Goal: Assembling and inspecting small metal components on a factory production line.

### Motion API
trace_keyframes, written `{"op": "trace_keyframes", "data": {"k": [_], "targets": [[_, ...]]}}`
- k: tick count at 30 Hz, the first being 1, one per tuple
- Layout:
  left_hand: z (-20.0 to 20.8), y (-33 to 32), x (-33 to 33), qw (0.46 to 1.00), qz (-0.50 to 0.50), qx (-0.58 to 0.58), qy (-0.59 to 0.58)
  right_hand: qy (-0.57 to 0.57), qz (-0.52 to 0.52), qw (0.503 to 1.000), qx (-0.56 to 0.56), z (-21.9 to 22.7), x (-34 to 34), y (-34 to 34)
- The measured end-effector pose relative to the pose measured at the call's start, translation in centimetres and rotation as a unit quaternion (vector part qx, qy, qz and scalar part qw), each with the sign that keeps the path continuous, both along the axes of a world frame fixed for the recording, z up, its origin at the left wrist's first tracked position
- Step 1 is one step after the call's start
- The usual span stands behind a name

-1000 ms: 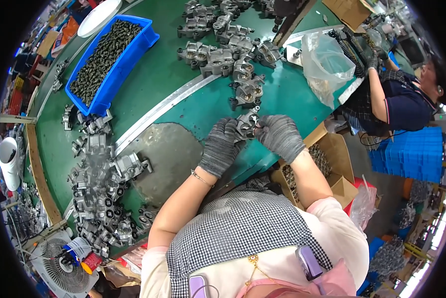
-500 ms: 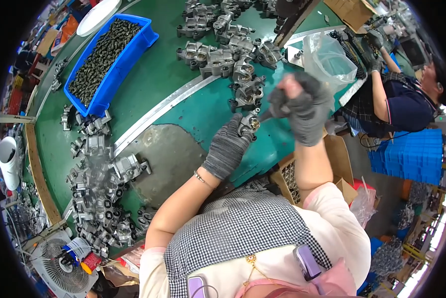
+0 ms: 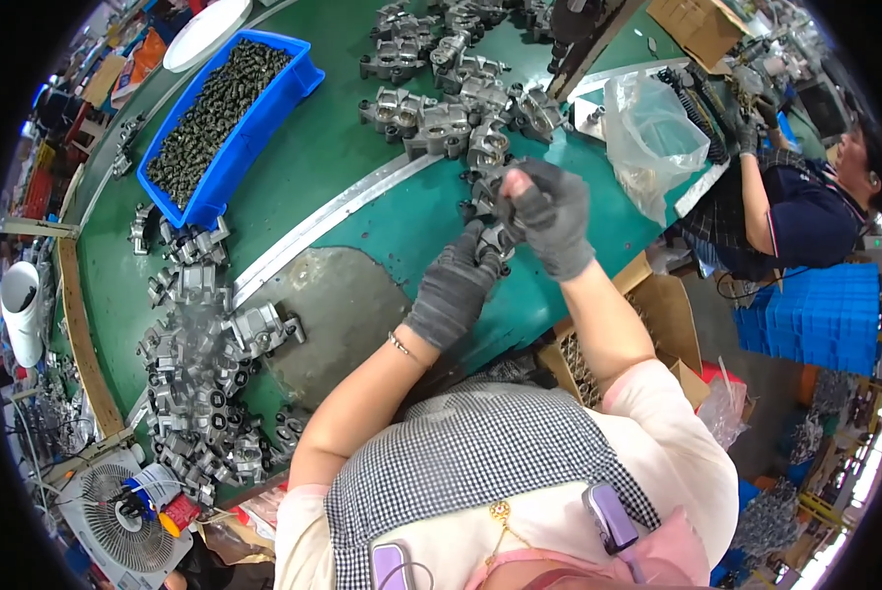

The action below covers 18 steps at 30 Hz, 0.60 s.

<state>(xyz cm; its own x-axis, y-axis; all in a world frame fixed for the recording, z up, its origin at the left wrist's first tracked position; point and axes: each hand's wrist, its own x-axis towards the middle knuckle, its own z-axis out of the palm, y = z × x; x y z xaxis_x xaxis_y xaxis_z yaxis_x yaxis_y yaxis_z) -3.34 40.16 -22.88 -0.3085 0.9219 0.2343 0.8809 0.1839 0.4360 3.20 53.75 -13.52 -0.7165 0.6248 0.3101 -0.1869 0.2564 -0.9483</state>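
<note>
Over the near edge of the green table, my gloved left hand (image 3: 451, 290) is closed around a small grey metal casting (image 3: 497, 254), shaped like a brake caliper. My gloved right hand (image 3: 551, 216) is a fist just above and right of it, the bare thumb tip uppermost. Whatever that fist grips is hidden by the fingers, and it covers part of the casting. Beyond my hands, a line of similar castings (image 3: 439, 123) runs toward the far side of the table. Another heap of castings (image 3: 200, 393) lies on the left.
A blue bin (image 3: 261, 133) of small dark parts stands at the far left. A clear plastic bag (image 3: 647, 138) lies right of my hands, near a dark upright post (image 3: 593, 44). Open cardboard box (image 3: 672, 305) beside my right arm. A co-worker (image 3: 805, 211) works at the right.
My right hand has moved left and slightly down, from beside the casting to just over it. My left hand keeps its hold in nearly the same place.
</note>
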Motion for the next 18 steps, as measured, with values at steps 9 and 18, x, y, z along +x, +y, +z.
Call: {"op": "trace_keyframes", "data": {"k": [9, 18], "targets": [[0.1, -0.7, -0.4, 0.976, -0.005, 0.095, -0.194, -0.016, -0.027, 0.995, -0.09, -2.0, -0.7, -2.4], [4.2, -0.3, -3.3, 0.998, 0.065, 0.023, 0.0, 0.191, -0.17, 0.966, -0.04, 4.1, 8.7, 1.3]]}}
